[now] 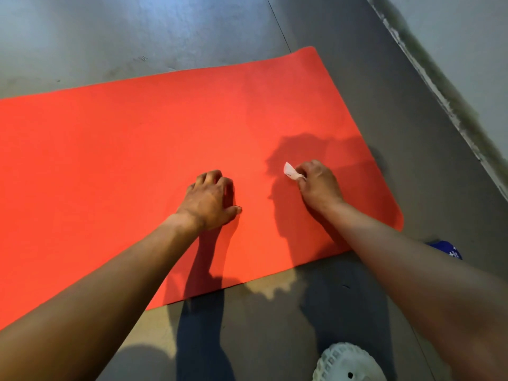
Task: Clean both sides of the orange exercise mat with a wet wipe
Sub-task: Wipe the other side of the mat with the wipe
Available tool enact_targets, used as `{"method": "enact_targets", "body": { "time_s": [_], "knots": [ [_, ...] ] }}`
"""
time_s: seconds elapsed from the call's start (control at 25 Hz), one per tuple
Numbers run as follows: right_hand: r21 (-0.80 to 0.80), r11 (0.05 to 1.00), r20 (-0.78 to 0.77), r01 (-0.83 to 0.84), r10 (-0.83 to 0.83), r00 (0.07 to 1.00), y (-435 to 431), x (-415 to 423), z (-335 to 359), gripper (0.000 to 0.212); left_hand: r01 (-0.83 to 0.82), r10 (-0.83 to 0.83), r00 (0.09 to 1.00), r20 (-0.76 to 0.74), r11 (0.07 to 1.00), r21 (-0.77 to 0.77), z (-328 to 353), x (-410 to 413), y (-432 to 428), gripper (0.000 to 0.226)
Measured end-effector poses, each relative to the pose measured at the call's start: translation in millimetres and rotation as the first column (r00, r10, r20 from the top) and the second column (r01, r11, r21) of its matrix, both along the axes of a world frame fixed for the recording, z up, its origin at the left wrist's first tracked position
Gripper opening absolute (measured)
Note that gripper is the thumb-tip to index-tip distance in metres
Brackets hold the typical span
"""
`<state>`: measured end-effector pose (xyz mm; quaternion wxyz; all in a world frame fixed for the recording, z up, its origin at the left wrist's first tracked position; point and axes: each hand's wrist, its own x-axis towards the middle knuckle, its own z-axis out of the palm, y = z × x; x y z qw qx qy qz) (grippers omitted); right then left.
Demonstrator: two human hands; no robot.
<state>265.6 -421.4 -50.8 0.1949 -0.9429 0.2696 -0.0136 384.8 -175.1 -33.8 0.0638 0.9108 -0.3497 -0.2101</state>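
Note:
The orange exercise mat lies flat on the grey floor, running from the left edge of view to a rounded end at the right. My right hand grips a small crumpled white wet wipe against the mat near its right end. My left hand rests on the mat beside it, fingertips and thumb bent down onto the surface, holding nothing.
Grey floor surrounds the mat. A wall base runs diagonally along the right. A blue patterned item peeks from behind my right forearm. A white perforated shoe is at the bottom edge.

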Motion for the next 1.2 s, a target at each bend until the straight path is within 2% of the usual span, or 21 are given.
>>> {"method": "enact_targets", "body": {
  "time_s": [0.12, 0.2, 0.28, 0.36, 0.44, 0.56, 0.64, 0.68, 0.76, 0.88, 0.96, 1.04, 1.12, 1.2],
  "knots": [
    [0.047, 0.998, 0.014, -0.029, 0.028, 1.0, 20, 2, 4, 0.021, 0.01, -0.008, 1.0, -0.02, 0.997, 0.083, -1, -5, 2, 0.1],
    [0.12, 0.969, 0.022, -0.215, 0.214, 0.977, 49, -2, 8, 0.021, 0.028, -0.03, 0.999, 0.018, 0.992, 0.122, -1, -11, 0, 0.106],
    [0.183, 0.895, -0.009, -0.407, 0.416, 0.909, 69, -7, 11, 0.025, 0.036, -0.044, 0.997, 0.057, 0.99, 0.135, -1, -14, -2, 0.106],
    [0.177, 0.872, -0.035, -0.456, 0.468, 0.883, 68, -10, 12, 0.027, 0.043, -0.053, 0.996, 0.077, 0.99, 0.131, -1, -18, 0, 0.105],
    [0.104, 0.932, -0.005, -0.347, 0.349, 0.937, 46, -6, 9, 0.025, 0.05, -0.061, 0.995, 0.085, 0.991, 0.12, -2, -23, 2, 0.104],
    [0.002, 0.999, -0.003, -0.033, 0.033, 0.999, 3, 1, 5, 0.024, 0.074, -0.086, 0.993, 0.086, 0.988, 0.132, -2, -30, 0, 0.103],
    [0.004, 1.0, -0.019, 0.028, -0.028, 0.999, 1, 1, 2, 0.026, 0.092, -0.107, 0.989, 0.104, 0.986, 0.141, -2, -32, -2, 0.101],
    [0.029, 0.999, -0.018, -0.018, 0.018, 1.0, 11, 0, 2, 0.026, 0.099, -0.115, 0.987, 0.113, 0.985, 0.14, -2, -34, -2, 0.101],
    [0.096, 0.973, 0.002, -0.212, 0.213, 0.977, 40, -10, 4, 0.024, 0.112, -0.127, 0.983, 0.129, 0.986, 0.122, -4, -42, -1, 0.101],
    [0.132, 0.875, -0.037, -0.466, 0.474, 0.88, 50, -18, 10, 0.023, 0.13, -0.145, 0.977, 0.153, 0.986, 0.102, -8, -54, -4, 0.102],
    [0.051, 0.914, -0.036, -0.403, 0.405, 0.914, 31, -11, 9, 0.023, 0.135, -0.149, 0.976, 0.158, 0.986, 0.096, -11, -59, -7, 0.102],
    [-0.024, 0.991, 0.009, -0.135, 0.135, 0.991, 1, -2, 6, 0.024, 0.145, -0.157, 0.973, 0.169, 0.986, 0.083, -13, -62, -10, 0.102],
    [-0.044, 0.997, 0.016, 0.07, -0.069, 0.997, -19, 3, 3, 0.025, 0.144, -0.153, 0.971, 0.183, 0.988, 0.062, -16, -66, -13, 0.103],
    [-0.021, 1.0, 0.02, 0.022, -0.021, 1.0, -9, 6, 0, 0.022, 0.146, -0.153, 0.971, 0.183, 0.988, 0.049, -18, -68, -17, 0.104]
  ]
}}
